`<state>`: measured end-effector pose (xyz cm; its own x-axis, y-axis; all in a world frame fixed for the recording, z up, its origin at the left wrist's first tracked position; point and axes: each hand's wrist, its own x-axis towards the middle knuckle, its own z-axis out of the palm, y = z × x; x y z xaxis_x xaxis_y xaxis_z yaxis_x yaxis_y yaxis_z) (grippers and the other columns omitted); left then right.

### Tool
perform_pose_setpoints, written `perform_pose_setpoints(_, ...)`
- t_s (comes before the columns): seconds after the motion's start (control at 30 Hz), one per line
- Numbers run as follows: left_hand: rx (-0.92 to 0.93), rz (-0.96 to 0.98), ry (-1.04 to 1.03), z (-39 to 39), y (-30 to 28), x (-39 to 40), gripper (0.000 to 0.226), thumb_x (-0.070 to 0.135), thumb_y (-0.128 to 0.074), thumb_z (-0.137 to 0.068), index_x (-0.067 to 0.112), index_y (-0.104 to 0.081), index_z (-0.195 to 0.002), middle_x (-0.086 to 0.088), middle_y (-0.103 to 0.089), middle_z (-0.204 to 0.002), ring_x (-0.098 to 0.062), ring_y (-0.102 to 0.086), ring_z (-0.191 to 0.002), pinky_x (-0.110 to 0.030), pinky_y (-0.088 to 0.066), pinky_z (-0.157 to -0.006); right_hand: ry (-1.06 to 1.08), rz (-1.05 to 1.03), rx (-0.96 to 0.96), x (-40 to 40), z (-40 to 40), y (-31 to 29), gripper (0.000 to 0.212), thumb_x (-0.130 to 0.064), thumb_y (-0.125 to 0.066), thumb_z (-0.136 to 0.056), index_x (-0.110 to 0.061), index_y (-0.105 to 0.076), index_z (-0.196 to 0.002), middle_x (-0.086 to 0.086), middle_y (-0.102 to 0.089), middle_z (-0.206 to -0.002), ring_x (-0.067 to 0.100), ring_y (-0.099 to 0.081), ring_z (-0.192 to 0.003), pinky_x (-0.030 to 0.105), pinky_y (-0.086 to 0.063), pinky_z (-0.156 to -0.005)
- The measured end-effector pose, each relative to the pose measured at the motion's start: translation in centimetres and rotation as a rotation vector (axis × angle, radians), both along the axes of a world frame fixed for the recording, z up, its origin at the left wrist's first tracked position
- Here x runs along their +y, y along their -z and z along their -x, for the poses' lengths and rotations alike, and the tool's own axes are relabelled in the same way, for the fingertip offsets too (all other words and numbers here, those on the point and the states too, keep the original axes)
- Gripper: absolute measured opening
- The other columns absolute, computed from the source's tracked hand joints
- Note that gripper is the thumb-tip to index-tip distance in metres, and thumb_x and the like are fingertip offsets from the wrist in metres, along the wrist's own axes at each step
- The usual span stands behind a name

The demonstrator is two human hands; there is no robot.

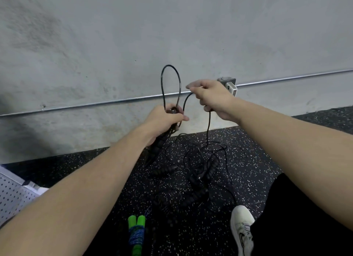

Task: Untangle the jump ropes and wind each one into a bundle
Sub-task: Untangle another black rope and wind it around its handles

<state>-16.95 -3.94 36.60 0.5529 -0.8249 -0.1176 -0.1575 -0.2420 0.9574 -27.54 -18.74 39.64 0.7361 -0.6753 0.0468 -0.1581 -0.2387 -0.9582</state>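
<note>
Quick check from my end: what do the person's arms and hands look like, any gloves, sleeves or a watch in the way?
Both forearms are bare as far as the frame shows, with no sleeves in view. The left hand and right hand wear no gloves, and no watch, band or ring is visible on either. Lower right shows dark trousers and a white shoe.

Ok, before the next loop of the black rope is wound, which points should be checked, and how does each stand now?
1. Left hand grips the handles and the standing loop: ok.
2. Right hand holds the free black cord: ok.
3. Cord runs free to the floor: not ok, it drops into a tangled pile.
4. Pile holds one rope only: cannot tell.
5. Green-handled rope already bundled, lying apart from the pile: ok.
6. Shoe off the cords: cannot tell, thin strands run close by.
</note>
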Motion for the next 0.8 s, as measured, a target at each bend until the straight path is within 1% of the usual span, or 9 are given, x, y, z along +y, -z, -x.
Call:
perform_pose_setpoints(0.1, 0.084, 0.057, 0.051, 1.5, 0.8, -0.6, 0.018, 0.002, -0.069, -0.088, 0.018, -0.060, -0.089, -0.019, -0.075, -0.106, -0.014, -0.056, -0.054, -0.023, -0.043, -0.052, -0.004, -0.158, -0.120, 0.5, -0.5, -0.3, 0.012, -0.016, -0.051, -0.103, -0.021, -0.062, -0.101, -0.004, -0.040, -0.068, 0.007, -0.032, -0.050, 0.021, -0.025, -0.043)
perform_pose_setpoints(0.23, 0.034, 0.079, 0.111, 2.9, 1.7, -1.5, 0.022, 0.015, -0.080, -0.082, 0.026, -0.061, -0.083, -0.024, -0.071, -0.087, -0.014, -0.053, -0.051, -0.025, -0.042, -0.054, 0.010, -0.411, -0.286, 1.0, -0.8, -1.0, 0.009, -0.010, -0.052, -0.103, -0.019, -0.052, -0.100, -0.004, -0.039, -0.060, 0.006, -0.032, -0.045, 0.018, -0.023, -0.039)
perform_pose_setpoints(0.33, 0.058, 0.159, 0.017, 3.2, 1.8, -2.1, 0.024, 0.001, -0.067, -0.085, 0.023, -0.057, -0.083, -0.012, -0.068, -0.073, -0.017, -0.057, -0.051, -0.028, -0.044, -0.057, 0.045, -0.504, -0.329, 0.7, -0.9, -0.9, 0.006, -0.019, -0.052, -0.104, -0.018, -0.050, -0.109, 0.000, -0.050, -0.065, 0.011, -0.043, -0.054, 0.020, -0.035, -0.046)
perform_pose_setpoints(0.37, 0.114, 0.204, -0.024, 3.1, 1.7, -2.2, 0.025, -0.004, -0.062, -0.088, 0.020, -0.055, -0.084, -0.008, -0.065, -0.069, -0.018, -0.056, -0.050, -0.028, -0.045, -0.057, 0.080, -0.510, -0.307, 0.4, -0.7, -0.8, 0.015, -0.025, -0.051, -0.104, -0.017, -0.049, -0.117, 0.002, -0.056, -0.072, 0.016, -0.051, -0.063, 0.023, -0.042, -0.051)
perform_pose_setpoints(0.43, 0.249, 0.314, -0.093, 2.9, 0.8, -2.4, 0.025, -0.008, -0.058, -0.090, 0.016, -0.053, -0.085, -0.006, -0.061, -0.067, -0.018, -0.055, -0.049, -0.027, -0.046, -0.053, 0.120, -0.342, -0.126, -0.4, 0.3, 0.0, 0.024, -0.030, -0.045, -0.104, -0.018, -0.048, -0.124, 0.003, -0.066, -0.087, 0.022, -0.060, -0.082, 0.031, -0.051, -0.066)
perform_pose_setpoints(0.5, 0.355, 0.395, -0.147, 2.4, 0.0, -2.5, 0.024, -0.007, -0.057, -0.091, 0.016, -0.052, -0.087, -0.005, -0.061, -0.065, -0.018, -0.053, -0.049, -0.027, -0.046, -0.052, 0.010, -0.044, 0.185, -0.7, 1.7, 1.4, 0.023, -0.030, -0.043, -0.102, -0.020, -0.044, -0.123, 0.005, -0.069, -0.101, 0.025, -0.067, -0.094, 0.039, -0.055, -0.078)
perform_pose_setpoints(0.6, 0.458, 0.478, -0.215, 1.4, -1.0, -2.4, 0.023, -0.006, -0.055, -0.092, 0.016, -0.048, -0.090, -0.004, -0.060, -0.064, -0.015, -0.052, -0.048, -0.025, -0.045, -0.049, -0.097, 0.073, 0.387, -1.0, 3.0, 2.9, 0.037, -0.033, -0.056, -0.096, -0.019, -0.036, -0.125, 0.008, -0.069, -0.109, 0.023, -0.070, -0.101, 0.044, -0.057, -0.088)
perform_pose_setpoints(0.73, 0.624, 0.578, -0.241, 0.6, -2.1, -2.3, 0.022, -0.004, -0.052, -0.091, 0.017, -0.045, -0.092, -0.003, -0.057, -0.067, -0.013, -0.049, -0.049, -0.022, -0.043, -0.046, -0.332, 0.315, 0.649, -1.2, 3.8, 3.3, 0.059, -0.042, -0.071, -0.090, -0.016, -0.044, -0.135, -0.002, -0.060, -0.122, 0.018, -0.061, -0.105, 0.029, -0.049, -0.087)
perform_pose_setpoints(0.8, 0.661, 0.604, -0.233, 0.4, -2.5, -2.2, 0.019, -0.003, -0.052, -0.092, 0.016, -0.046, -0.089, -0.002, -0.057, -0.067, -0.011, -0.048, -0.050, -0.021, -0.043, -0.047, -0.434, 0.416, 0.732, -1.2, 3.7, 4.1, 0.051, -0.041, -0.070, -0.091, -0.017, -0.056, -0.133, -0.006, -0.064, -0.111, 0.012, -0.062, -0.097, 0.026, -0.045, -0.088)
